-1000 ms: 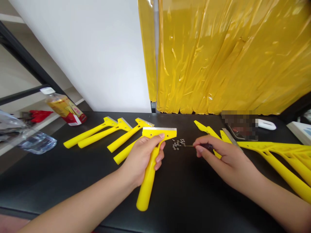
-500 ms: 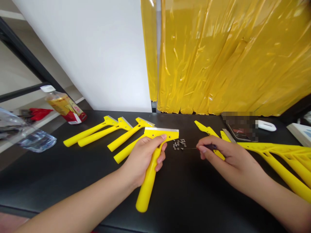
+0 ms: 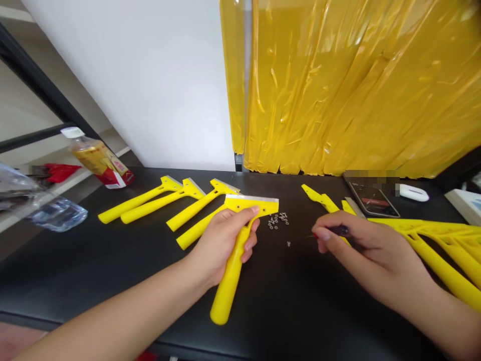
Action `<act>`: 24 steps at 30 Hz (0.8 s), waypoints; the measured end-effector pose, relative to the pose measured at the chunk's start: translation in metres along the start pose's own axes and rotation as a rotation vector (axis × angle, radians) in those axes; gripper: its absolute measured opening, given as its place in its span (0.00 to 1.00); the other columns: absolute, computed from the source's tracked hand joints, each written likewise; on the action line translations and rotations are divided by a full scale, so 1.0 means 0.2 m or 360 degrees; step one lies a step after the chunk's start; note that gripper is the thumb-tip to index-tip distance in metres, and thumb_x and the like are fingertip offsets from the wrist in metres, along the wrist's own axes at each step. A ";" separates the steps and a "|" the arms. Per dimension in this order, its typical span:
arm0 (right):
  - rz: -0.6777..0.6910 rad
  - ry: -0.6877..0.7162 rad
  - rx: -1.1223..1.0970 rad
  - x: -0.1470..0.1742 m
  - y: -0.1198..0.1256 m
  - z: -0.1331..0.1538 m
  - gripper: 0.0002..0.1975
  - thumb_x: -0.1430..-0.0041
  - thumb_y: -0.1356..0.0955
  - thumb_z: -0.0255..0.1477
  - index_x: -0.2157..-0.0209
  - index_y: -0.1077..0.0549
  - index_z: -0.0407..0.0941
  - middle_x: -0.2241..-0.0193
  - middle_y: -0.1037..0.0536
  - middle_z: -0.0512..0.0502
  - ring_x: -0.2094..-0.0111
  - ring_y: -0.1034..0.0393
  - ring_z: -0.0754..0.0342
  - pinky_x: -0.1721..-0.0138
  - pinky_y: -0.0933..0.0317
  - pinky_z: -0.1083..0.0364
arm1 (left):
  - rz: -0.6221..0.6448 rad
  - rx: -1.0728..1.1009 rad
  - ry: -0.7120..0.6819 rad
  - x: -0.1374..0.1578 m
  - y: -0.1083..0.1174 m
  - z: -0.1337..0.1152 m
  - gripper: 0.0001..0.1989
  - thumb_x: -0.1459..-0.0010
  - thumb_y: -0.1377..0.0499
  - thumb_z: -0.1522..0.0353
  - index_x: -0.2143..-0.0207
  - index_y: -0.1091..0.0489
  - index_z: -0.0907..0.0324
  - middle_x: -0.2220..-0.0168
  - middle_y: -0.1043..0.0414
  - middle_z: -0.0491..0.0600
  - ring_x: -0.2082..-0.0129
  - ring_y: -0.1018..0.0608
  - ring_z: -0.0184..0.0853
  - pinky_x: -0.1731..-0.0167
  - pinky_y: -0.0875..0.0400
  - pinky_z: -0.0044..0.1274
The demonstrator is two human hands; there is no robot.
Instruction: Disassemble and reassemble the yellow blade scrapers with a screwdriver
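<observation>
My left hand (image 3: 225, 240) is closed around the neck of a yellow scraper (image 3: 229, 281), its thumb on the head below the metal blade. Two small holes show in that head. My right hand (image 3: 353, 245) pinches a thin screwdriver (image 3: 340, 230) with a dark handle; its shaft points left and is blurred. A single small screw (image 3: 288, 243) lies apart on the black table, left of the screwdriver tip. Behind it is a little pile of screws and nuts (image 3: 276, 221). Several more yellow scrapers (image 3: 191, 205) lie to the left of the held one.
Yellow scraper parts (image 3: 424, 235) lie stacked at the right, partly behind my right hand. A phone (image 3: 372, 198) and a white case (image 3: 413, 192) sit at the back right. A drink bottle (image 3: 101, 160) and a clear bottle (image 3: 52, 210) are at the left.
My right hand has moved right and slightly down with the screwdriver. One screw now lies separately, nearer to me than the pile. The left hand holds the scraper much as before.
</observation>
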State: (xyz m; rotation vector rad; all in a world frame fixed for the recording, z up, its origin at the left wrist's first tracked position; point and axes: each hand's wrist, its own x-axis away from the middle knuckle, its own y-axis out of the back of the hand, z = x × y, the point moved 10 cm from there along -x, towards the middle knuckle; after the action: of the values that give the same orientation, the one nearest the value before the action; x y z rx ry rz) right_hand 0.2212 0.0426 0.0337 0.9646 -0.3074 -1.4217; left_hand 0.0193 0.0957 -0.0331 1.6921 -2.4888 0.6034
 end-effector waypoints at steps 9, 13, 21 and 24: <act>0.0068 -0.0023 -0.0007 0.00 -0.03 0.00 0.10 0.25 0.33 0.41 0.61 0.24 0.54 0.72 0.21 0.56 0.72 0.25 0.55 0.70 0.35 0.55 | 0.0025 0.0026 0.0026 -0.01 0.00 0.02 0.19 0.32 0.38 0.56 0.71 0.31 0.58 0.84 0.37 0.42 0.86 0.37 0.27 0.84 0.44 0.19; 0.0079 -0.0047 -0.0011 0.00 -0.03 -0.01 0.11 0.25 0.34 0.41 0.61 0.24 0.54 0.73 0.21 0.56 0.72 0.25 0.55 0.70 0.36 0.55 | 0.0040 0.0023 0.0035 0.00 0.00 0.02 0.19 0.33 0.37 0.55 0.72 0.31 0.58 0.84 0.37 0.42 0.86 0.37 0.27 0.84 0.44 0.20; 0.0099 0.0019 -0.0049 -0.01 -0.05 0.00 0.09 0.24 0.33 0.39 0.60 0.25 0.53 0.72 0.21 0.56 0.72 0.26 0.57 0.69 0.35 0.57 | 0.0008 0.0028 0.0035 -0.01 0.00 0.03 0.20 0.32 0.38 0.55 0.72 0.31 0.58 0.85 0.37 0.42 0.87 0.38 0.26 0.84 0.44 0.19; 0.0067 0.0058 -0.0048 -0.01 -0.04 0.02 0.08 0.24 0.33 0.38 0.59 0.25 0.53 0.72 0.22 0.58 0.72 0.26 0.59 0.69 0.35 0.58 | 0.0018 0.0034 0.0028 -0.01 0.00 0.03 0.20 0.33 0.38 0.55 0.72 0.31 0.58 0.85 0.37 0.42 0.87 0.38 0.26 0.84 0.44 0.19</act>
State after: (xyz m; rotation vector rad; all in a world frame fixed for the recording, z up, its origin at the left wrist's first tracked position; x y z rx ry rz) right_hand 0.2120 0.0448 0.0309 0.9532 -0.2770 -1.3652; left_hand 0.0201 0.0953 -0.0384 1.6732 -2.4904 0.6452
